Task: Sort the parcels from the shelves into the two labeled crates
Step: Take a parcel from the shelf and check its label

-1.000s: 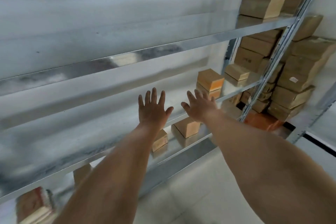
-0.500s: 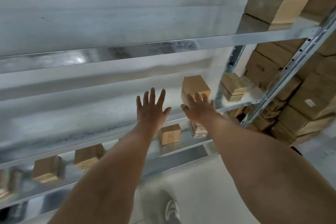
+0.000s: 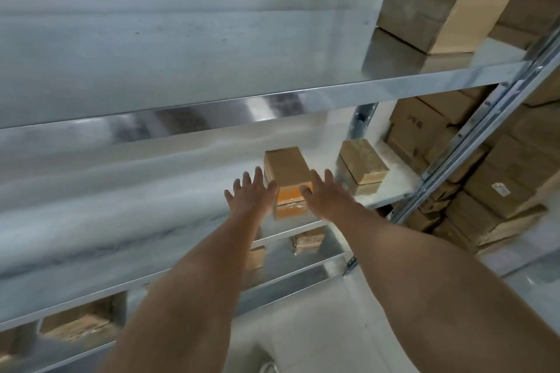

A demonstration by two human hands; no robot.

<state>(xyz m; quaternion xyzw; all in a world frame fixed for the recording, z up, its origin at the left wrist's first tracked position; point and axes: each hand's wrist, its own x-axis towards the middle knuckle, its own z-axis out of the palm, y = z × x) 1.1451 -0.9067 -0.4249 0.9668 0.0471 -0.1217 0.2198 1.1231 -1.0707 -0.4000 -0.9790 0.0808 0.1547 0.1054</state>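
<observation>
Two small brown cardboard parcels stacked one on the other (image 3: 288, 172) sit on the middle metal shelf (image 3: 391, 191), their front ends orange. My left hand (image 3: 250, 192) is at the stack's left side with fingers spread and straight. My right hand (image 3: 325, 192) is at its right side, fingers straight, thumb by the front face. Both hands flank the stack; whether they touch it is unclear. A second small stack of parcels (image 3: 362, 166) stands to the right on the same shelf. No crates are in view.
A bigger box (image 3: 436, 12) lies on the upper shelf (image 3: 272, 100). More small parcels (image 3: 309, 239) sit on the lower shelves. Several large cartons (image 3: 497, 179) are piled behind the right upright post (image 3: 472, 142). Pale floor lies below.
The view has moved closer to the shelf and rightward. Both hands have reached forward and closed in on either side of the parcel stack.
</observation>
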